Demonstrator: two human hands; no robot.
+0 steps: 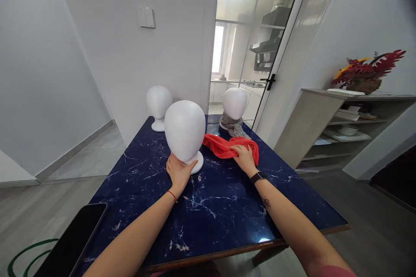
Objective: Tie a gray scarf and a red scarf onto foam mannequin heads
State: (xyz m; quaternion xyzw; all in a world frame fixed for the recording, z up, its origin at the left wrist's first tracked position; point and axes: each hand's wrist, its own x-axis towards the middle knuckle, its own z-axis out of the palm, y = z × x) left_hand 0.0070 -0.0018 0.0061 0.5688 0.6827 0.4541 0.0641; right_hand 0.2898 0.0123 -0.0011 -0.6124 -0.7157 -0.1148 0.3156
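Door: glass in a pale frame, beyond the table.
Shelf: off to the right, apart from the table.
Table: dark blue with white veining; it bears all three heads and the cloth.
Near head: white, bare, upright on its round base, closest to the person.
Far-left head: white and bare, behind the near head, partly covered by it.
Far-right head: at the back, a grey scarf around its neck, one end trailing onto the table.
Red cloth: bunched on the table, right of the near head and in front of the scarf.
Left hand: wrapped about the near head's neck, thumb across the front, grasping it.
Right hand: on the cloth, fingers bent over it; whether they pinch a fold I cannot tell.
Phone: at the table's left edge, touched by neither hand.
Watch: on the right wrist.
Step in hand: seemingly steadying the near head while the other hand handles the cloth.
Next move's demands: in my judgement, a firm neck hold, a sure pinch on the cloth and a free edge found in the bunch.
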